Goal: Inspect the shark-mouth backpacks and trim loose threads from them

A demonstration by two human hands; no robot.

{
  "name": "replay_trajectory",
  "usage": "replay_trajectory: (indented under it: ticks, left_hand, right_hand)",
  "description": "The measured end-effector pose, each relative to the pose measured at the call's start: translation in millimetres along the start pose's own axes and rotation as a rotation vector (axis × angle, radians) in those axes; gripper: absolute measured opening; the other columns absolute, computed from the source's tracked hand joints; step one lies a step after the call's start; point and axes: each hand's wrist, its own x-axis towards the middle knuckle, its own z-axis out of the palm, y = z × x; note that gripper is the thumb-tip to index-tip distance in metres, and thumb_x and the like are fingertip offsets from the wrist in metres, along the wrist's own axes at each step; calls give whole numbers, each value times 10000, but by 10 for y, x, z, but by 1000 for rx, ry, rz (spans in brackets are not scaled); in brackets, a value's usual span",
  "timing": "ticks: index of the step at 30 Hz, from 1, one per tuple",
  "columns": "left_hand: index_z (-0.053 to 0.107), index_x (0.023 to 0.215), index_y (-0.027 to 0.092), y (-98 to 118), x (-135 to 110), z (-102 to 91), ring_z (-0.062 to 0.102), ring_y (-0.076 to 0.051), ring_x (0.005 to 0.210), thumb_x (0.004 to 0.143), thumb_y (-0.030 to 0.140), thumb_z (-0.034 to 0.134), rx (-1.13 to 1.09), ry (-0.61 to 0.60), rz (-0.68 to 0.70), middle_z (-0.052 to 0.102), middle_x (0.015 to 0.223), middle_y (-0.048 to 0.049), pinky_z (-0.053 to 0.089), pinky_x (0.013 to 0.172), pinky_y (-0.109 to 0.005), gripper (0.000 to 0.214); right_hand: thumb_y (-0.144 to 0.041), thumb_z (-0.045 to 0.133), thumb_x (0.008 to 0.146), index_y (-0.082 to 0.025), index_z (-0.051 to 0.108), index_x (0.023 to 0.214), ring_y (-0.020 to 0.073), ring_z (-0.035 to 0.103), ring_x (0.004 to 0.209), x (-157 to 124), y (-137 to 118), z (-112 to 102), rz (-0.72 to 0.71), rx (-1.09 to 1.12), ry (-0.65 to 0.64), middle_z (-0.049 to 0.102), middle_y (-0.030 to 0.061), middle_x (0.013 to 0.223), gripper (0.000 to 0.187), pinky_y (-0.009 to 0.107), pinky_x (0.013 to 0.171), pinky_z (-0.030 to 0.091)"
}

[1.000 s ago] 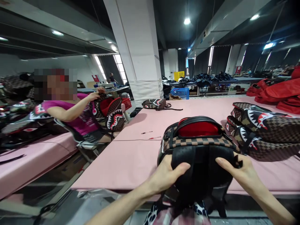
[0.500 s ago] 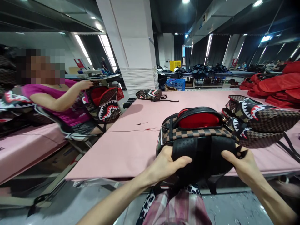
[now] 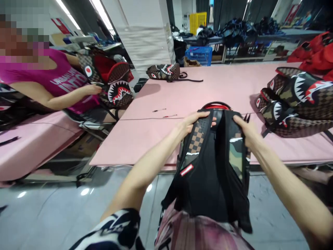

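Observation:
A backpack (image 3: 212, 166) with a black back panel, brown checker and camouflage straps and a red lining stands upright on my lap, its top leaning against the edge of the pink table (image 3: 145, 135). My left hand (image 3: 194, 121) is closed on the top of its left shoulder strap. On the other side, my right hand (image 3: 246, 130) grips the top of the right strap.
Shark-mouth backpacks (image 3: 296, 100) are stacked on the table at right, and another (image 3: 163, 72) lies at the far side. Two pens (image 3: 165, 113) lie mid-table. A seated person (image 3: 49, 86) at left handles a backpack (image 3: 114, 83). A blue crate (image 3: 202, 55) stands behind.
The backpack has been pulled off the table and tipped upright onto my lap. Both hands moved from its bottom edge to the strap tops. My view has tilted down.

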Motion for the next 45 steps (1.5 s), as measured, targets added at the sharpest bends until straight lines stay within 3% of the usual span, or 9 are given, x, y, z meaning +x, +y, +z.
replay_trajectory:
  ticks: [2,4,8,13,21,33,36,41,45]
  left_hand:
    - [623,973,41,-430,235,-300,694,-171,683,841,106,543,-38,82,-1,722,836,-152,569,679,-276,168]
    - [627,973,47,-792,259,-499,701,-197,753,827,107,566,-50,110,-11,714,931,-173,567,721,-300,169]
    - [630,1032,66,-1130,82,-668,691,-231,867,874,230,543,-75,65,-13,639,1156,-200,554,790,-346,244]
    - [621,1048,56,-1170,102,-747,666,-270,957,940,295,411,-154,5,-46,626,1167,-219,519,869,-409,337]
    - [595,1081,53,-1208,196,-825,659,-286,977,952,329,368,-189,-20,-38,622,1163,-237,500,894,-449,380]
    - [619,1024,49,-1241,157,-613,643,-277,1020,948,403,340,-275,92,-50,617,1172,-238,481,941,-427,457]
    - [621,1039,51,-1325,39,-551,634,-267,1040,940,463,307,-308,108,-101,608,1190,-232,480,951,-397,527]
    - [647,1032,67,-1676,-437,-458,646,-264,1013,928,519,263,-213,207,-164,576,1255,-199,477,959,-382,603]
    - [652,1055,64,-1914,-770,-463,642,-260,1021,921,533,269,-191,230,-238,582,1248,-198,477,956,-357,620]
  right_hand:
    - [-393,758,613,-175,546,626,101,479,448,69,552,-77,12,-81,8,534,-47,505,305,218,424,387]
    - [-461,765,581,-189,481,573,86,433,466,32,999,-218,33,-132,22,475,-68,496,393,209,443,347]
    - [-506,756,581,-194,425,550,76,367,491,-104,1412,-423,88,-183,21,408,-79,510,456,209,466,287]
    - [-517,730,621,-196,437,587,86,353,516,-64,1493,-455,98,-236,-11,402,-76,540,435,219,499,274]
    - [-548,721,619,-198,441,593,95,361,542,-26,1523,-428,122,-210,3,399,-67,560,449,227,512,280]
    - [-589,752,549,-186,584,674,129,512,597,-16,1519,-430,145,-192,44,550,-42,588,454,251,577,407]
    - [-598,757,540,-188,610,723,130,531,598,-150,1502,-435,200,-156,35,575,-33,596,472,245,563,421]
    - [-650,737,523,-172,556,641,49,280,373,-606,1514,-595,421,-140,43,457,-67,464,524,205,348,169]
    - [-613,734,568,-163,560,647,35,251,374,-858,1553,-740,441,-80,-1,466,-67,478,489,199,357,137]
